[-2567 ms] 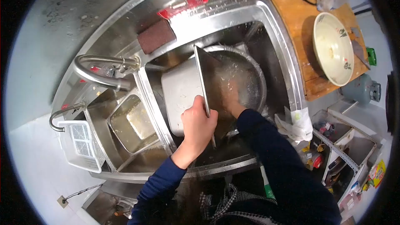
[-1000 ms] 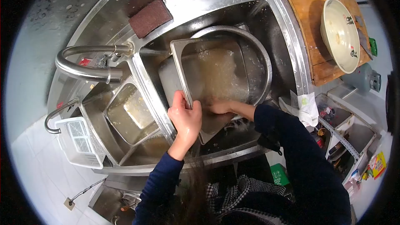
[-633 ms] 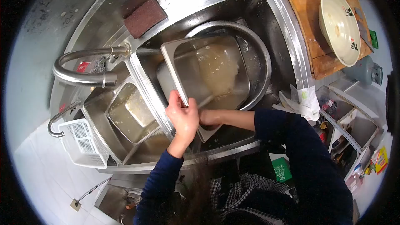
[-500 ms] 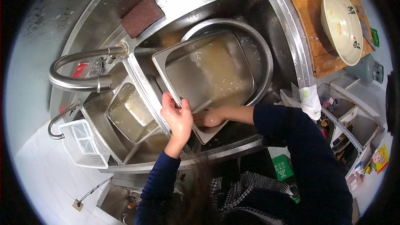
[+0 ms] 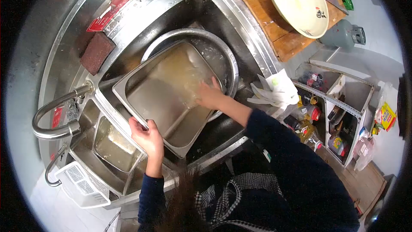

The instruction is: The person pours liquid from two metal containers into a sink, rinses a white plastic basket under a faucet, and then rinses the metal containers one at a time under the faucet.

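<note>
A rectangular stainless steel pan (image 5: 148, 96) rests tilted in the large sink, on a round metal basin (image 5: 234, 71). Cloudy water lies in its far part. My left hand (image 5: 148, 139) is closed on the near left rim, thumb on the inside. Inside the pan, my right hand (image 5: 211, 96) is over the wet bottom near the right wall. Its fingers look stretched out and apart, slightly smeared by motion, with no held thing visible.
A second pan (image 5: 99, 139) with cloudy water sits in the smaller left sink. A brown scrubbing pad (image 5: 98, 53) and curved faucet (image 5: 40, 116) are at the left. A large bowl (image 5: 300, 4) stands on a wooden board (image 5: 253, 0). Bottles (image 5: 307, 131) fill shelves at right.
My right hand has moved from the pan's near end to farther inside it. The water has shifted toward the far end. My left hand stays on the rim; the camera view has turned.
</note>
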Demonstrator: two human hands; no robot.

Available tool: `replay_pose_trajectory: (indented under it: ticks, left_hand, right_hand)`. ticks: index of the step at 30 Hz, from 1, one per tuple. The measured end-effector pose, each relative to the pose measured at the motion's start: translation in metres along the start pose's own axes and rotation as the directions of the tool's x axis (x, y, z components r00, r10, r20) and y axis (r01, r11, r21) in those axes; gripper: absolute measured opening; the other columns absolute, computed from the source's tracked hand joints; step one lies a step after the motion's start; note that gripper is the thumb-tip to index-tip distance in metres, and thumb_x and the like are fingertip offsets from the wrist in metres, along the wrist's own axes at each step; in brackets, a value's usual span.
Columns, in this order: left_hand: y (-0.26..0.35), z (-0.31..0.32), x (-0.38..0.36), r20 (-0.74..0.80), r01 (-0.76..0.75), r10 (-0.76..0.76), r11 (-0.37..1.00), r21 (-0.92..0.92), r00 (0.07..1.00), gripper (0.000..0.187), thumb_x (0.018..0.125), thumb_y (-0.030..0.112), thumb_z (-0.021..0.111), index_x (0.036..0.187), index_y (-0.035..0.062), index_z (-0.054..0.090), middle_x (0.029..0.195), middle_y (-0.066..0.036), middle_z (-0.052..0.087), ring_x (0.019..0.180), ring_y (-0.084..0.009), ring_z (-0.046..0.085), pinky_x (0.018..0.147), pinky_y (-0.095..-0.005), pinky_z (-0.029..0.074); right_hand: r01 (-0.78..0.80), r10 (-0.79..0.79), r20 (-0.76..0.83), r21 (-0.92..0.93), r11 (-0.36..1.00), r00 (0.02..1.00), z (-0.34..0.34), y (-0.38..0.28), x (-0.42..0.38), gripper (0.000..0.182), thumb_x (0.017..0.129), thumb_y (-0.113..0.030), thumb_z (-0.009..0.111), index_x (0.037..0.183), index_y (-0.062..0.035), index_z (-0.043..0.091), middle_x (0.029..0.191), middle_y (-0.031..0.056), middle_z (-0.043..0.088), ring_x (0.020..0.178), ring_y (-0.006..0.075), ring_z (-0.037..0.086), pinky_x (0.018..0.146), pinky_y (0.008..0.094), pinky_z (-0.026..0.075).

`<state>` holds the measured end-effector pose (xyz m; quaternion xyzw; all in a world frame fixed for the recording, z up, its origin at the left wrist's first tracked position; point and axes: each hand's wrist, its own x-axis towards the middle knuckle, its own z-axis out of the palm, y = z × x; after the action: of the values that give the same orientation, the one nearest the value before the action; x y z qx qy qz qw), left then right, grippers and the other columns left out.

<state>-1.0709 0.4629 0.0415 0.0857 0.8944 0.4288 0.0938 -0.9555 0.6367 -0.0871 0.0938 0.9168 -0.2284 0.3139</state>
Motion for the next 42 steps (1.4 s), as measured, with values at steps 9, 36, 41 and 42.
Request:
replay_pose_trajectory:
  ticks: [9,36,41,42]
  left_hand:
    - [-0.002,0.001,-0.001,-0.01,0.016,-0.017,1.0,-0.018,1.0,0.013,0.068,-0.003,0.049,0.08,-0.001,0.044,0.058,-0.005,0.047,0.048,-0.0096,0.039,0.045,-0.0259,0.033]
    - [-0.011,-0.001,0.0,-0.04,-0.056,0.053,0.995,-0.08,0.998,0.012,0.068,-0.004,0.05,0.079,-0.0002,0.044,0.054,-0.007,0.046,0.047,-0.0097,0.039,0.044,-0.0241,0.034]
    - [-0.009,0.001,-0.002,-0.055,0.0,-0.003,0.998,-0.059,0.998,0.011,0.068,-0.003,0.05,0.077,0.0004,0.044,0.051,-0.006,0.044,0.045,-0.0083,0.036,0.043,-0.0244,0.032]
    - [-0.007,0.0,-0.001,-0.062,-0.002,0.0,1.0,-0.031,0.998,0.011,0.068,-0.003,0.05,0.077,0.0004,0.044,0.051,-0.006,0.044,0.045,-0.0085,0.036,0.043,-0.0244,0.032]
  right_hand:
    - [-0.561,0.414,-0.749,0.069,0.825,0.517,-0.078,0.073,-0.188,0.094,0.055,-0.035,0.075,0.132,-0.014,0.025,0.115,0.0193,0.041,0.107,0.0338,0.041,0.09,0.0496,0.03]
    - [0.219,-0.293,0.049,-0.782,0.583,0.955,0.006,0.022,0.087,0.064,0.083,-0.048,0.034,0.133,-0.0097,0.026,0.138,0.0112,0.023,0.129,0.0238,0.016,0.105,0.0438,0.003]
    - [0.089,-0.046,0.303,-0.128,0.988,0.952,0.038,-0.044,0.049,0.057,0.083,-0.045,0.035,0.13,-0.0137,0.033,0.137,0.0112,0.025,0.128,0.03,0.015,0.104,0.0475,0.004]
    - [-0.024,0.032,0.338,-0.029,0.999,0.941,0.029,-0.059,0.044,0.056,0.082,-0.045,0.038,0.128,-0.0127,0.038,0.134,0.0123,0.031,0.126,0.0309,0.022,0.104,0.0455,0.01]
